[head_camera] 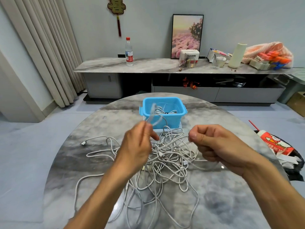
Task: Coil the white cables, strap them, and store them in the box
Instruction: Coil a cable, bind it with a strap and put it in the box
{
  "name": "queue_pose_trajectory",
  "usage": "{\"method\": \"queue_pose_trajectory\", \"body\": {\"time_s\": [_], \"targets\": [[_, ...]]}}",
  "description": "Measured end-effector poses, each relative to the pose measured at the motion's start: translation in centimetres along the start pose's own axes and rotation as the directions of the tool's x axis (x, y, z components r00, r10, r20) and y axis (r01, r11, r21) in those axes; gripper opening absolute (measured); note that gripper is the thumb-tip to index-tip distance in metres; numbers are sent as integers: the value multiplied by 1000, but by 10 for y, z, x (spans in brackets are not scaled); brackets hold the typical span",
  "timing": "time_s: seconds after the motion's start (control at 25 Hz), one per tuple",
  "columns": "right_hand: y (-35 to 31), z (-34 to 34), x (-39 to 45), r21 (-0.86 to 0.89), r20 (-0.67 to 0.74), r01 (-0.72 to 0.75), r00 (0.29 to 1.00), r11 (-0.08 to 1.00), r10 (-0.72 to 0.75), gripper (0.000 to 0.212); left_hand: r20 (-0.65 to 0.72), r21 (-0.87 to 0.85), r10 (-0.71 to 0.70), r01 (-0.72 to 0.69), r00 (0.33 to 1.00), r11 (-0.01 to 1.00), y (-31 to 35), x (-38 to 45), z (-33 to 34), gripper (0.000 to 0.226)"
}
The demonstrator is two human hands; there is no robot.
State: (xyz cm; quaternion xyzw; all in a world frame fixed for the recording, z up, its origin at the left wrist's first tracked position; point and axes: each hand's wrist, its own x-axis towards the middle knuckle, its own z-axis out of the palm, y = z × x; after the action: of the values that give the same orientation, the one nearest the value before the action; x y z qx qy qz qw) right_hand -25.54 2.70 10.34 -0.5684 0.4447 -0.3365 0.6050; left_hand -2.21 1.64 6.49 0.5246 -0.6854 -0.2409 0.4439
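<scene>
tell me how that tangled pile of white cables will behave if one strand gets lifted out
Probably floppy: the white cables lie in loose, crossing loops on the table, so a lifted strand should sag and likely drag its neighbours along. They look thin and light, so snagging seems a bigger nuisance than weight. The strand between the left hand and right hand already droops.

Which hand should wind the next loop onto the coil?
Probably right. The right hand pinches the free cable run leading toward the tangled pile; the left hand already holds blurred loops near the blue box.

White cables [166, 164] sprawl over a grey marbled table [231, 204] by a sky-blue box [165, 119].
</scene>
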Motion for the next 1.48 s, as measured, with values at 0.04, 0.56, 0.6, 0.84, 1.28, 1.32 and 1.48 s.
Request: {"method": "queue_pose_trajectory", "body": {"time_s": [0.04, 0.56, 0.6, 0.84, 1.28, 1.32, 1.48], "targets": [[-1, -1, -1, 9, -63, 32, 997, 999, -32, 20, 122, 10, 26, -28, 992, 1000, 3, -3, 7, 34], [23, 36, 21, 522, -358, 240, 933, 819, -45, 20, 402, -469, -89, 289, 911, 835, 21, -18, 23, 27], [25, 40, 22, 492, -369, 252, 927, 833, -63, 20, 348, -492, -108, 280, 931, 824, 19, -17, 22, 28], [18, 28, 15, -250, -340, 230, 889, 940, -308, 3, 130, -342, -27, 71, 991, 937, 11, -12, 17, 30], [26, 44, 14, -115, -519, 374, 768, 921, -376, 9, 467, -382, -80, 283, 881, 880, 21, -24, 32, 26], [26, 45, 15, -117, -537, 381, 753, 917, -381, 10, 466, -369, -100, 295, 879, 881, 22, -24, 32, 27], [27, 48, 18, -124, -536, 376, 754, 918, -380, 12, 350, -197, -135, 214, 927, 957, 23, -27, 38, 28]]}}
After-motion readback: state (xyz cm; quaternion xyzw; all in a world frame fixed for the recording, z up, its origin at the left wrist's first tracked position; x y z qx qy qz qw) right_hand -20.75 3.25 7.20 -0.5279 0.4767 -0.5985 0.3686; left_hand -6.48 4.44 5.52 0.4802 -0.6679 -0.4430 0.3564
